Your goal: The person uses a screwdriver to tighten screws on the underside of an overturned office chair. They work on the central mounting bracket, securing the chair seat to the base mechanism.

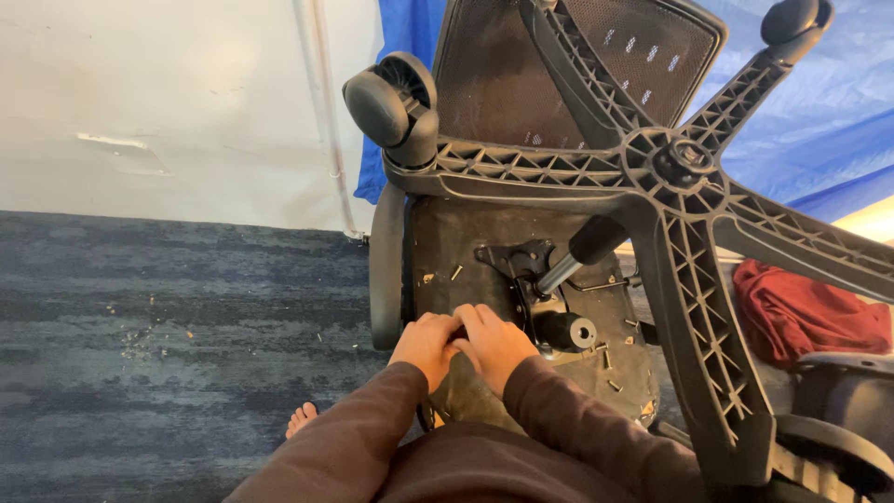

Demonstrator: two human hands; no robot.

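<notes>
- Office chair (521, 279) tipped on its side, underside of seat facing camera.
- Left hand (426, 346) and right hand (495, 343) pressed together, touching, on the seat underside just left of the black metal mechanism plate (521, 265).
- Fingers of both hands curled in around something small and dark between them; cannot tell what it is, or whether actually pinched.
- Both sleeves brown, long, reaching up from bottom of frame.
- Gas lift cylinder (582, 251) slanting up right from the mechanism to the hub of the five-star base (680, 163).
- Base black plastic, ribbed arms spread across the right half of view.
- Caster wheel (391, 102) at upper left arm end, another caster (792, 20) at top right.
- Mesh backrest (521, 74) behind the base, upper centre.
- Several loose screws (610, 359) lying on seat underside near the mechanism.
- Bare foot (300, 419) on blue-grey carpet (168, 317), left of the arms.
- Red cloth (810, 312) at right, beyond a base arm.
- Blue tarp (819, 121) behind chair; white wall (158, 102) at left.
</notes>
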